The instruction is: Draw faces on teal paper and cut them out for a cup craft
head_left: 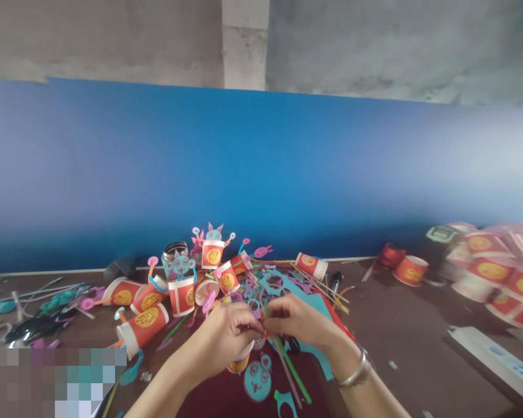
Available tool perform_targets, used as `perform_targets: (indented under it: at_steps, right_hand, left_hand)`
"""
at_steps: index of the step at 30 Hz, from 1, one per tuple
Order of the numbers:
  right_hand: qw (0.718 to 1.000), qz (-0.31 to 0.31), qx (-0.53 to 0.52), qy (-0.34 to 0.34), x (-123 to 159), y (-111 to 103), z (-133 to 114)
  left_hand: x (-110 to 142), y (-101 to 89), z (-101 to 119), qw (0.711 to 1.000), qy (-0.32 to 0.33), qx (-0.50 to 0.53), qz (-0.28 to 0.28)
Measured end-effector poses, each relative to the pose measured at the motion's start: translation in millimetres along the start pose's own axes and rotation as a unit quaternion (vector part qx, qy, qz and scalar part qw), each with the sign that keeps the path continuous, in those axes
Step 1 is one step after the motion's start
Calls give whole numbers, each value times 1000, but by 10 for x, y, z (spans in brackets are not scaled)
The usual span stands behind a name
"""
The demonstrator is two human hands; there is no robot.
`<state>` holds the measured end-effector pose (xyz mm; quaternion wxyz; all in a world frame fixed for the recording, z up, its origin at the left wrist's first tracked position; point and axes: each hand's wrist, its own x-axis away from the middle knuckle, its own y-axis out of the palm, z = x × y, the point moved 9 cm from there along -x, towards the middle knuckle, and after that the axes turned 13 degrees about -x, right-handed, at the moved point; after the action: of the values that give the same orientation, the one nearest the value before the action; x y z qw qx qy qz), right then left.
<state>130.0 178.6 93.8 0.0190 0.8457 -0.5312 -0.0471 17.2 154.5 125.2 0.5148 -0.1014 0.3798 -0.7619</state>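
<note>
My left hand (230,332) and my right hand (298,320) meet over the table, thumbs and fingers pinched close together. What sits between the fingertips is small and mostly hidden; a bit of orange shows there. Under my left hand is a red and white paper cup (239,364), partly covered. Just below lies a blue paper face cutout (258,380) with drawn eyes and mouth. A green straw (294,370) slants down from beneath my right hand. Behind my hands, a paper cup figure (182,295) with a blue face stands among similar cups.
Purple and blue paper scraps (272,283) are heaped behind my hands. Wooden sticks and a black marker (336,281) lie to the right. Farther right are a red tape dispenser-like object (392,254), a lone cup (411,271), stacked cups (490,270) and a white power strip (497,361).
</note>
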Motion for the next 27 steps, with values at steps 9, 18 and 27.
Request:
perform_targets:
  at_steps: [9,18,27]
  right_hand:
    - [982,77,-167,-44,-78,80,36]
    - [950,222,-205,-80,-18,-190,37]
    - [949,185,-241,-78,-27,-72,53]
  left_hand:
    - [-27,106,-465,854,-146,471,163]
    - [-39,329,-614,846,-199,483,106]
    - [-73,316,-434,878,-114,438,152]
